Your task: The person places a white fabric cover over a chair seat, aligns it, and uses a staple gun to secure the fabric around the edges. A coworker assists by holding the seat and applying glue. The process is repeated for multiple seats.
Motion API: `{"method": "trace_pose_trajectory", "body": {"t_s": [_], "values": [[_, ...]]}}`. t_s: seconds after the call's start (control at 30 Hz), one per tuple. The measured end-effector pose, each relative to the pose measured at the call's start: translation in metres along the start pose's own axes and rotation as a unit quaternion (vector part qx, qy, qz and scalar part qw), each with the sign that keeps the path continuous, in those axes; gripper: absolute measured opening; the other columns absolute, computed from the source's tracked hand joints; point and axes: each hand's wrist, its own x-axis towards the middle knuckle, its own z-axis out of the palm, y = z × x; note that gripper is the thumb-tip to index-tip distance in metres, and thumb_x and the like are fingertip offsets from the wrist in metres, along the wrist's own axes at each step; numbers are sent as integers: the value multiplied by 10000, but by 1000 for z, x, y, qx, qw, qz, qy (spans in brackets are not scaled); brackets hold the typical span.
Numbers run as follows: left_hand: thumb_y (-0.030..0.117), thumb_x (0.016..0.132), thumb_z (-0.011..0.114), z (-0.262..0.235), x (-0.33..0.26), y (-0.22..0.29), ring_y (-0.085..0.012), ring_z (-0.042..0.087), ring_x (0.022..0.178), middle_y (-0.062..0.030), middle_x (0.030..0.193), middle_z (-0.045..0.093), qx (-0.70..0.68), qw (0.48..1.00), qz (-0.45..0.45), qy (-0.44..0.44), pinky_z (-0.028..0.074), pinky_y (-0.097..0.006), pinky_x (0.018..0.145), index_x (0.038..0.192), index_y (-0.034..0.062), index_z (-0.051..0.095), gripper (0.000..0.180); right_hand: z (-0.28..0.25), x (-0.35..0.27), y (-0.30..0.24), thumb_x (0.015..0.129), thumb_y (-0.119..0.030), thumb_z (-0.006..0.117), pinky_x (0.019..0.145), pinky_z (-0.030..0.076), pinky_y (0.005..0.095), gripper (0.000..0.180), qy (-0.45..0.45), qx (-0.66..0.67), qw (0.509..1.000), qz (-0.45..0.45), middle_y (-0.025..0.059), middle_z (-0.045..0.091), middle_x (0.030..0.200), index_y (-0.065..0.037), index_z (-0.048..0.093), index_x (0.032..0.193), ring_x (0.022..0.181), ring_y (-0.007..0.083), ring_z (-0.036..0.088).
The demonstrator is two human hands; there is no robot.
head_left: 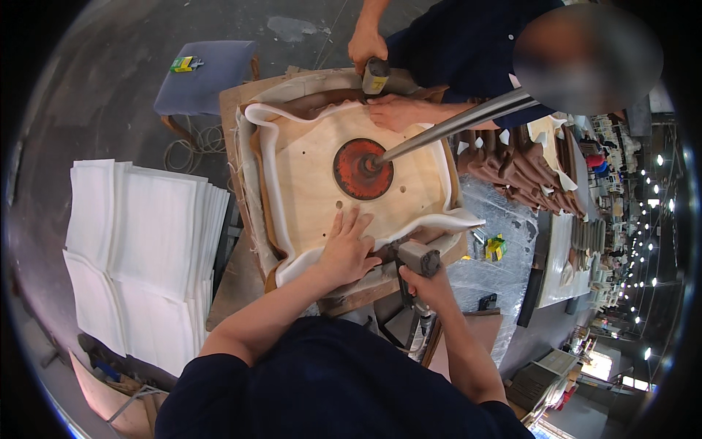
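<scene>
A wooden seat panel [300, 183], edged with white foam [272, 197] and brown cover material [265, 238], lies in front of me. Pressing on its middle is a round red plate [355, 175] at the end of a metal rod [457, 124]. My left hand [348, 250] rests with fingers spread on the panel's near edge. My right hand [433, 288] is closed round the handle of a staple gun [418, 256], whose nose is at the cover's near right edge. Just where the nose touches is hidden.
Across the panel, a co-worker holds another staple gun [376, 75] and presses a hand [406, 113] on the edge. White foam sheets [139, 227] are stacked left. Brown covers [508, 164] lie right, near a staple box [495, 247]. A blue-grey stool [205, 77] stands far left.
</scene>
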Motion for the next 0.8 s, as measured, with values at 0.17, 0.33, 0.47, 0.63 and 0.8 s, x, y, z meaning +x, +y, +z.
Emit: {"method": "trace_pose_trajectory", "body": {"t_s": [0.17,0.33,0.47,0.63,0.8], "values": [[396,939,823,4,0,2,-479,268,1654,-192,1641,434,41,999,5,-10,173,-700,1335,1060,118,755,311,8,-12,-2,963,-157,867,549,511,274,745,-16,-2,1000,4,7,721,907,-94,552,1635,609,80,604],[323,948,793,12,1,2,-447,302,1641,-162,1598,469,23,999,-22,9,164,-669,1345,1020,117,760,221,14,-13,-6,958,-165,875,597,527,280,710,-27,-40,999,20,19,730,942,-75,585,1599,650,80,620],[293,939,788,16,2,3,-425,318,1636,-136,1583,491,4,999,-30,32,170,-662,1344,1002,108,764,197,22,-6,-1,939,-159,882,827,607,340,661,1,-89,996,-10,83,789,1074,-44,630,1539,909,166,746],[275,944,775,15,4,4,-419,323,1636,-128,1583,509,13,999,-31,31,192,-660,1340,1008,100,769,186,25,6,-5,917,-171,893,1024,586,383,571,31,-149,988,10,139,809,1171,-5,694,1426,1137,228,759],[280,931,811,4,-4,-4,-431,302,1645,-137,1634,489,19,999,-20,16,210,-703,1322,1013,103,772,200,13,8,-14,932,-192,895,677,608,315,417,-25,-130,988,83,67,776,963,9,735,1260,731,145,732]]}}
